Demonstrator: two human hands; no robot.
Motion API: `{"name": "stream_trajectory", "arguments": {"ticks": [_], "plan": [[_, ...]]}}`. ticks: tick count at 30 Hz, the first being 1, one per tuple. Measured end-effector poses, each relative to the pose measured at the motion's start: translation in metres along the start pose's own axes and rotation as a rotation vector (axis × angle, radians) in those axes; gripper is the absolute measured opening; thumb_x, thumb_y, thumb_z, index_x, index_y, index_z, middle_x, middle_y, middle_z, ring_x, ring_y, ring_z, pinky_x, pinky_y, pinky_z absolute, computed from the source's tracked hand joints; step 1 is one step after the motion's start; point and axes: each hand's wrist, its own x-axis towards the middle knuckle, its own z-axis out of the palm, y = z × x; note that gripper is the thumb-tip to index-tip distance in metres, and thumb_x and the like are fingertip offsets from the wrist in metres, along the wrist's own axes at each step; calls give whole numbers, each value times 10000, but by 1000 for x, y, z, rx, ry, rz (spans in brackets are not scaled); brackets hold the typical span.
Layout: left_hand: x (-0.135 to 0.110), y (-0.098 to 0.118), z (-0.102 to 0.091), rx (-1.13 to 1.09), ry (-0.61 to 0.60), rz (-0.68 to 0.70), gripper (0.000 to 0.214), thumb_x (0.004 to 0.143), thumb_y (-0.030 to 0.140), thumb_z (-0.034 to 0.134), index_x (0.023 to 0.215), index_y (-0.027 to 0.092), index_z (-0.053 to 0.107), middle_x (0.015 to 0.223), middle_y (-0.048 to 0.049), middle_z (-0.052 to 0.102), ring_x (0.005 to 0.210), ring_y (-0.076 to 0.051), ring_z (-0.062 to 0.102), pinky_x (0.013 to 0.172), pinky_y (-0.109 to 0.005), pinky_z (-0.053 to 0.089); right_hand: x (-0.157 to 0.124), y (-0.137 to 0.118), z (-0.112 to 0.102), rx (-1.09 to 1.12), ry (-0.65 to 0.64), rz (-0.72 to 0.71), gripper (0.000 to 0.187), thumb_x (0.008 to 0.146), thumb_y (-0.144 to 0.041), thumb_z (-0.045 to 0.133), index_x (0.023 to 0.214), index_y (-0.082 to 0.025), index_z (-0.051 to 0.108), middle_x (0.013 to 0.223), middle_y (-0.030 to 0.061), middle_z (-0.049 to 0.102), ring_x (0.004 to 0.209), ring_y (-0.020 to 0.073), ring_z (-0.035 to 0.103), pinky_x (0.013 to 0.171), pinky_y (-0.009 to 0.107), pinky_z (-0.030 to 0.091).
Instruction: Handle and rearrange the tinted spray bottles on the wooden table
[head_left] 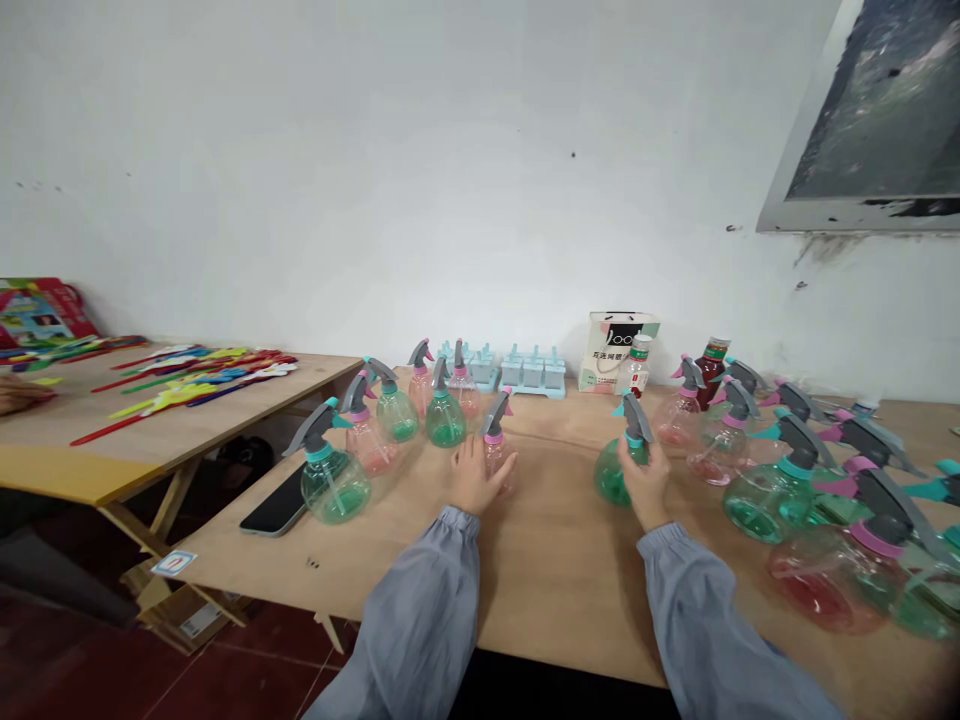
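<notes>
My left hand (474, 476) is wrapped round the side of a pink spray bottle (498, 454) with a grey and pink trigger head. In my right hand (648, 482) is a green spray bottle (611, 472) with a grey and teal head. Both bottles are upright at the middle of the table, a forearm's width apart. Left of my left hand stands a group of spray bottles, among them a green one (335, 487) at the front and another green one (446, 416) further back. To my right are several more, including a large pink one (832, 575).
A phone (274, 500) lies near the table's left edge. Light blue ice-pop moulds (532, 372), a paper bag (604, 360) and a red-brown bottle (711, 372) stand along the wall. Colourful strips (187, 375) cover part of the neighbouring table, where another person's hand (22, 394) shows.
</notes>
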Motion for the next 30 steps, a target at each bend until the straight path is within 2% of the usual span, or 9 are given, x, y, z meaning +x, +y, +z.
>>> {"name": "stream_trajectory", "arguments": {"ticks": [2, 4, 6, 7, 11, 20, 26, 30], "plan": [[0, 0, 0, 0, 4, 0, 374, 868, 548, 600, 1007, 206, 534, 976, -92, 628, 971, -276, 634, 857, -417, 490, -4, 10, 8, -45, -10, -13, 595, 719, -609, 626, 1088, -142, 625, 1059, 174, 700, 1040, 331, 646, 960, 508, 474], [0, 0, -1, 1, 6, -7, 378, 865, 544, 606, 1013, 204, 533, 982, -93, 628, 975, -277, 637, 859, -417, 490, -5, 22, 16, -68, -29, -21, 822, 691, -648, 634, 1291, -101, 504, 1286, 234, 602, 1217, 347, 562, 1040, 508, 421], [0, 1, -1, 6, 3, -9, 381, 863, 546, 609, 1006, 202, 529, 979, -94, 626, 979, -280, 637, 859, -421, 490, -2, 34, 21, -131, -33, 37, 983, 688, -698, 618, 1398, -64, 376, 1400, 275, 504, 1304, 348, 494, 1070, 490, 395], [0, 1, -1, 8, 0, -8, 379, 866, 548, 605, 998, 201, 527, 972, -93, 625, 976, -281, 637, 857, -423, 491, 2, 39, 22, -169, -31, 85, 1011, 686, -720, 612, 1403, -53, 363, 1401, 287, 497, 1306, 354, 492, 1061, 485, 400], [0, 1, 0, 7, 4, -8, 377, 877, 562, 585, 988, 206, 528, 958, -87, 620, 967, -277, 638, 841, -420, 495, 24, 57, 28, -269, -16, 192, 1030, 655, -778, 632, 1355, -54, 415, 1349, 301, 536, 1286, 400, 496, 1034, 505, 401], [-1, 0, -2, -27, -9, 4, 423, 865, 522, 620, 1125, 201, 529, 1061, -109, 650, 1045, -290, 631, 875, -422, 488, 55, 68, 52, -363, 38, 310, 1184, 624, -815, 655, 1431, -5, 347, 1401, 388, 455, 1312, 506, 437, 1044, 613, 331], [-3, 8, -6, -35, -70, -5, 474, 824, 545, 645, 1134, 203, 540, 1057, -113, 656, 1046, -303, 637, 865, -422, 485, 57, 68, 53, -325, 62, 312, 1206, 597, -802, 687, 1424, -1, 331, 1399, 385, 446, 1324, 501, 418, 1058, 605, 326], [-4, 7, -9, -87, -125, -1, 440, 844, 465, 605, 1192, 204, 533, 1115, -122, 649, 1104, -306, 615, 894, -431, 480, 52, 64, 45, -245, 83, 279, 1220, 571, -798, 702, 1388, 19, 312, 1411, 387, 407, 1348, 475, 385, 1090, 573, 316]]}}
